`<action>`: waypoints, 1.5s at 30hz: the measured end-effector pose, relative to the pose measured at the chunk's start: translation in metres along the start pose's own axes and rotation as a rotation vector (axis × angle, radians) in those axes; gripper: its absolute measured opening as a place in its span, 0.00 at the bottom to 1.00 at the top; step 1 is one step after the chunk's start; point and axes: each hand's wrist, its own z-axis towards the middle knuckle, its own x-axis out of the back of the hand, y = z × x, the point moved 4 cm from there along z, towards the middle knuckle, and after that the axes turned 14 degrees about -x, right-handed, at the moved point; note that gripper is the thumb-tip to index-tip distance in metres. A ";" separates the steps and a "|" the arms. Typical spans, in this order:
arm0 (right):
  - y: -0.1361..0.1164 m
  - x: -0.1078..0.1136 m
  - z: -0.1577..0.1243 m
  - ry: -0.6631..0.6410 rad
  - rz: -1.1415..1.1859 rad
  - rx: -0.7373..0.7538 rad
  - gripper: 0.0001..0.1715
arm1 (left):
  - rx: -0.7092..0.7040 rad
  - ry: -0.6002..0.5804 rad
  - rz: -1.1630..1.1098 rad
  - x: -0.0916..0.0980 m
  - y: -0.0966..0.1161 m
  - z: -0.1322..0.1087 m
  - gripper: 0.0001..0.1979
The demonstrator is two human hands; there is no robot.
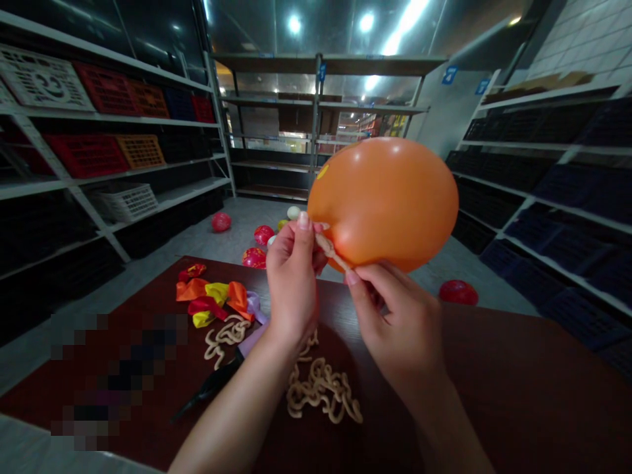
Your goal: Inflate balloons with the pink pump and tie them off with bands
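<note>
A large inflated orange balloon is held up above the table's far edge. At its lower left side, my left hand is closed, thumb up, pinching the balloon's neck area together with a tan cord. My right hand pinches the same cord between thumb and fingertips, just below the balloon. The stretch of cord between the hands looks wrapped or knotted. More tan cord lies in a loose tangle on the table beneath my hands, and another bunch of cord sits left of my left forearm.
Several uninflated balloons lie on the dark brown table, near a black-handled tool partly behind my left forearm. Inflated balloons, one red, rest on the floor. Shelves with crates line both sides; a rack stands behind.
</note>
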 end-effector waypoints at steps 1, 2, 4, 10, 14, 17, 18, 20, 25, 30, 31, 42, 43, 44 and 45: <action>0.002 0.001 0.001 0.012 -0.001 -0.015 0.12 | 0.018 -0.035 -0.006 -0.002 -0.002 0.000 0.19; 0.004 0.001 0.001 0.022 0.007 -0.034 0.12 | 0.032 -0.078 -0.004 -0.003 -0.004 0.000 0.18; 0.009 0.004 0.003 0.040 0.033 -0.075 0.12 | 0.053 -0.185 0.013 -0.008 -0.008 -0.002 0.14; 0.015 0.006 0.005 0.061 0.033 -0.107 0.13 | -0.004 -0.278 0.072 -0.011 -0.012 -0.004 0.08; 0.015 0.001 0.005 -0.023 0.034 -0.098 0.13 | 0.085 -0.135 0.023 -0.005 -0.011 -0.001 0.08; 0.016 -0.004 0.006 -0.139 0.063 -0.108 0.13 | 0.213 -0.004 -0.016 -0.001 -0.010 -0.001 0.11; 0.016 -0.005 0.006 -0.164 0.073 -0.112 0.13 | 0.249 0.028 -0.033 -0.001 -0.010 -0.001 0.11; 0.017 -0.006 0.007 -0.189 0.084 -0.114 0.13 | 0.308 0.085 -0.077 0.000 -0.010 -0.001 0.13; 0.019 -0.010 0.007 -0.222 0.061 -0.117 0.15 | 0.410 0.173 -0.188 0.004 -0.013 0.001 0.12; 0.019 -0.013 0.006 -0.246 0.025 -0.116 0.14 | 0.479 0.200 -0.276 0.005 -0.010 0.002 0.10; 0.019 -0.013 0.006 -0.251 0.016 -0.113 0.14 | 0.489 0.210 -0.278 0.005 -0.009 0.002 0.10; 0.030 0.014 0.012 -0.259 0.075 -0.217 0.14 | -0.251 -0.095 0.108 -0.004 0.009 -0.014 0.04; 0.033 0.019 0.013 -0.248 0.081 -0.236 0.15 | -0.329 -0.119 0.166 -0.004 0.010 -0.017 0.03; 0.037 0.024 0.014 -0.233 0.084 -0.254 0.15 | -0.384 -0.145 0.228 -0.004 0.007 -0.018 0.03; 0.040 0.028 0.015 -0.215 0.086 -0.269 0.15 | -0.429 -0.168 0.284 -0.005 0.001 -0.018 0.03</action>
